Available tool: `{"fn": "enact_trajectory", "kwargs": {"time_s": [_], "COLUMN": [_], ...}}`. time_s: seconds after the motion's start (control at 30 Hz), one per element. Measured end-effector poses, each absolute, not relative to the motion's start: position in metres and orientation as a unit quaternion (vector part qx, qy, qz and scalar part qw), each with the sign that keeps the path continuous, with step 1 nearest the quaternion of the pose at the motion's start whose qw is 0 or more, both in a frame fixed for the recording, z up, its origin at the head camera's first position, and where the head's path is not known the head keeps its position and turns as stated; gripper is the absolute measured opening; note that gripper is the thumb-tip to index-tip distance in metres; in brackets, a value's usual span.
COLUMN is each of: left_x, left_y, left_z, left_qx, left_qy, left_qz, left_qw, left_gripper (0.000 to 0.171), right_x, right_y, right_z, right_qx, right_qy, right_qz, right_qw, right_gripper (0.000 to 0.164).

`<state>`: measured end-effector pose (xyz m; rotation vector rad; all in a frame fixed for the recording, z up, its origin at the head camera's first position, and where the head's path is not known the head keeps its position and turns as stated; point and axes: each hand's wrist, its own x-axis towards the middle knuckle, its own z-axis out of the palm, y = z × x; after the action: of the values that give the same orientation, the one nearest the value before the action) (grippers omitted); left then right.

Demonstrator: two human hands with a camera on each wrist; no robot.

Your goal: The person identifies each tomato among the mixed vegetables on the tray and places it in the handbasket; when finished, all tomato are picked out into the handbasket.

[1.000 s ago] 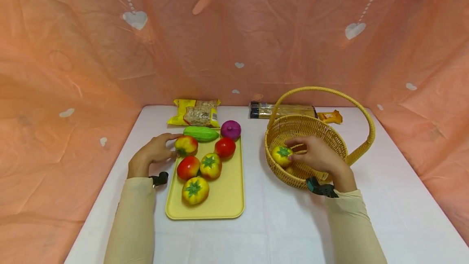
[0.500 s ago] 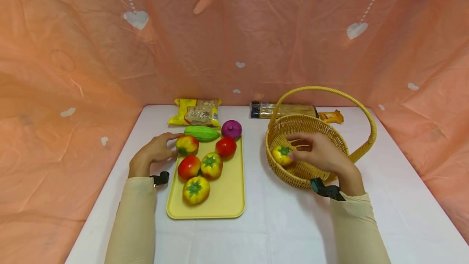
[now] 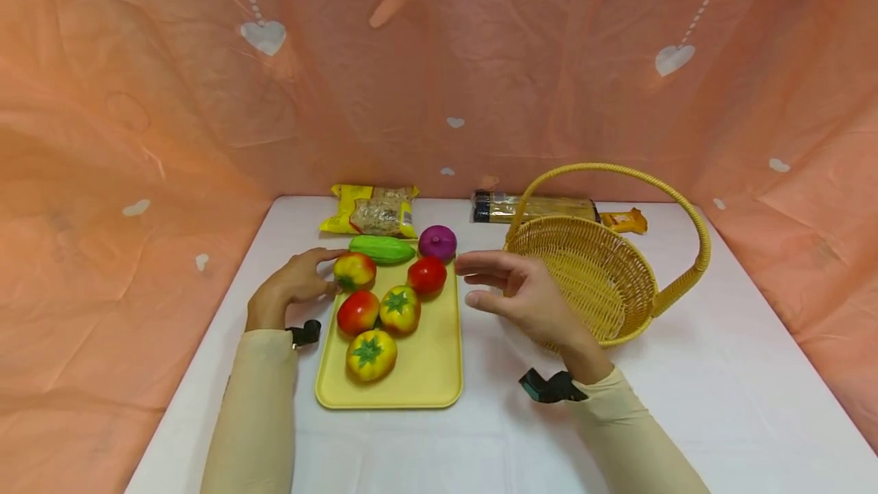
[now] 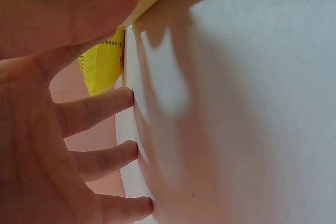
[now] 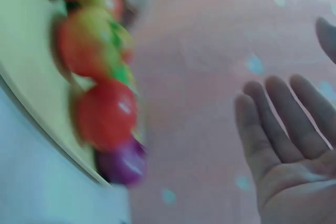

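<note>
My left hand (image 3: 293, 285) rests at the left edge of the yellow tray (image 3: 427, 372), its thumb at the rim and other fingertips on the table in the left wrist view. Right by it lies a red-yellow fruit (image 3: 354, 271). On the tray are also a red fruit (image 3: 427, 277), a red-orange fruit (image 3: 358, 313), two yellow fruits with green star-shaped leaves, a green cucumber-like vegetable (image 3: 382, 249) and a purple onion (image 3: 437, 243). My right hand (image 3: 530, 302), fingers extended and holding nothing, hovers between tray and wicker basket (image 3: 627, 280), hiding the basket's left part.
Behind the tray lies a yellow food packet (image 3: 373, 210). A long dark-ended packet (image 3: 542, 208) and a small orange packet (image 3: 625, 220) lie behind the basket. The basket's tall handle (image 3: 617, 168) arches over it. A pink curtain (image 3: 439, 59) encloses the table.
My right hand has let go of the yellow fruit in the basket and moved left toward the tray. That fruit is now hidden behind the hand. My left hand has stayed put.
</note>
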<state>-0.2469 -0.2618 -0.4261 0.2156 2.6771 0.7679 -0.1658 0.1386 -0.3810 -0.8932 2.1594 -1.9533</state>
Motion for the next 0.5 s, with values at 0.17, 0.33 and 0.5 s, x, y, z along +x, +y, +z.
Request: {"fn": "enact_trajectory", "kwargs": {"time_s": [0.17,0.33,0.5], "left_x": [-0.246,-0.245,-0.244], "left_y": [-0.262,-0.261,-0.261], "left_z": [-0.426,-0.425,-0.425], "left_qx": [0.074,0.068,0.066], "left_qy": [0.942,0.94,0.938], "left_qz": [0.278,0.283,0.288], "left_qw": [0.173,0.177,0.179], "left_gripper": [0.077,0.077,0.076], "right_x": [-0.169,-0.175,-0.18], "right_y": [0.109,0.09,0.076], "right_z": [-0.405,-0.428,-0.441], "right_qx": [-0.259,-0.211,-0.191], "right_qy": [0.683,0.684,0.745], "right_qz": [-0.676,-0.683,-0.625], "right_qw": [0.1,0.149,0.134], "right_gripper": [0.053,0.055,0.053]}}
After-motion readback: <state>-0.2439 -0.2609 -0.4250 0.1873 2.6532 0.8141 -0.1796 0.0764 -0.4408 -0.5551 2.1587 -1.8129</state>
